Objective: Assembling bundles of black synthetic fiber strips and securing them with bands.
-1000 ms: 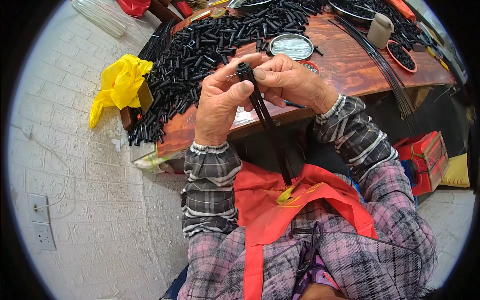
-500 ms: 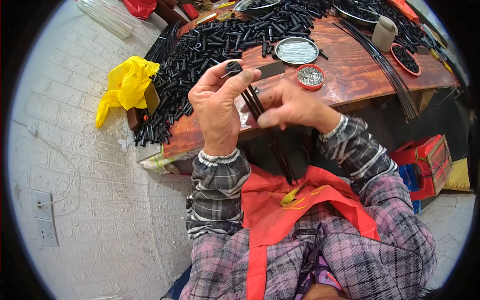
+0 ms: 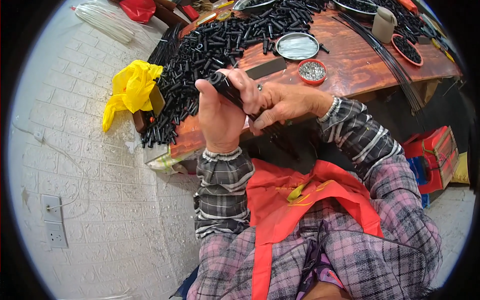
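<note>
My left hand (image 3: 220,122) is raised in front of the table edge, its fingers curled round a black tubular piece (image 3: 226,89) while the thumb stands apart. Its round, hollow-looking end faces up and left. Long thin black rods (image 3: 281,140) run down from it toward my lap, blurred at the lower end. Just below the left fingers, my right hand (image 3: 292,102) closes thumb and fingers round the rods. How the tube and rods join is hidden by the fingers. Beyond the hands, a flat dark bar (image 3: 266,68) lies on the table.
Black tubular parts (image 3: 190,80) are heaped over the left of the reddish wooden table (image 3: 345,60). A round tray of pale sticks (image 3: 297,46) and a red dish of small metal pieces (image 3: 312,71) stand beyond my right hand. A yellow bag (image 3: 132,82) hangs at the left corner.
The black tube has tilted further left, and the left thumb has lifted off it. My left fingers now wrap round it; the right hand has closed in on the rods beside them.
</note>
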Motion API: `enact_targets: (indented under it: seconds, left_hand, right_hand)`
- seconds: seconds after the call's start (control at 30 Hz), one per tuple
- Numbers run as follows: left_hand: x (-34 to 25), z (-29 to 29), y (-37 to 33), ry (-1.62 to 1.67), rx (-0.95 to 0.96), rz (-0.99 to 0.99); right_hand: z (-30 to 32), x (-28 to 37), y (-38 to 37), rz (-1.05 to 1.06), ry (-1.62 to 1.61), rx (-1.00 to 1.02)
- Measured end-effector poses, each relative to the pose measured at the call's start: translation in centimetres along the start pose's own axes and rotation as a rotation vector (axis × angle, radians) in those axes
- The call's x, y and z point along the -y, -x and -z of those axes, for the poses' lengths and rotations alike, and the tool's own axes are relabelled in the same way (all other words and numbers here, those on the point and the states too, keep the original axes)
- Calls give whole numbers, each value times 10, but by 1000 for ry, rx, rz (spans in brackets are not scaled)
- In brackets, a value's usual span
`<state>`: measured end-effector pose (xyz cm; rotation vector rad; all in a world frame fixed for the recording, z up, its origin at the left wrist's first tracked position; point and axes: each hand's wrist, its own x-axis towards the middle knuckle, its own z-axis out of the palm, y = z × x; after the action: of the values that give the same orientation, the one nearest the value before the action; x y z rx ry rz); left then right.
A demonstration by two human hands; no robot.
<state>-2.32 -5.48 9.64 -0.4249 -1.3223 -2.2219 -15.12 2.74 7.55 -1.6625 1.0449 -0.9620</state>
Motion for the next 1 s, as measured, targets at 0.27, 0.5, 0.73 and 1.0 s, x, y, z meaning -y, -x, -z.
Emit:
enact_targets:
  seconds: [0.27, 0.5, 0.73, 1.0]
  left_hand:
    - [32, 10, 36, -60, -370, -122]
    - [46, 6, 45, -61, -470, -113]
    - [44, 8, 55, -72, -388, -104]
    - [14, 5, 83, -386, -398, -140]
  right_hand:
    - [5, 41, 20, 201, 475, -534]
    - [-2, 51, 9, 58, 666, -355]
    - [-5, 44, 7, 154, 807, -318]
    - [-2, -31, 21, -272, 1228, -302]
